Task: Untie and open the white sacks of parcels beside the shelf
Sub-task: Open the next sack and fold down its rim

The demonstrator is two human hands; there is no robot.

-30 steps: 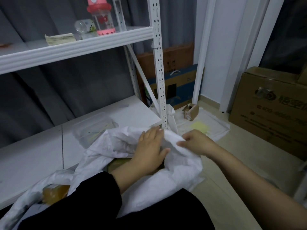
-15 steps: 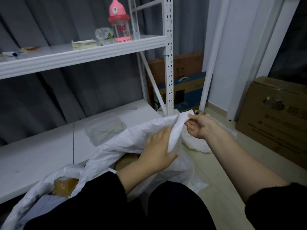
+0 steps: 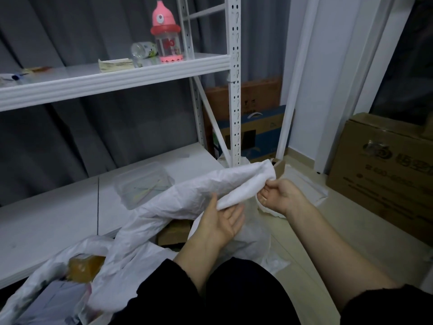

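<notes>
A crumpled white sack (image 3: 187,198) stretches from my lap up toward the shelf post. My right hand (image 3: 281,197) pinches its bunched neck end near the post. My left hand (image 3: 220,221) lies palm-up with straight fingers under the sack's fold, thumb along the fabric. Brown parcels (image 3: 174,233) show in the sack's mouth below the fold. A second white sack (image 3: 54,289) lies open at lower left with a yellow-brown parcel (image 3: 85,268) and grey packets inside.
A white metal shelf (image 3: 117,78) stands at left, carrying a pink bottle (image 3: 166,36) and papers. Its low board holds a clear plastic box (image 3: 143,186). A large cardboard box (image 3: 384,172) stands on the right; flat boxes (image 3: 253,127) lean behind the post.
My right hand drew the sack's end up and toward the right, stretching it out. My left hand turned palm-up beneath the fold. The view rose slightly.
</notes>
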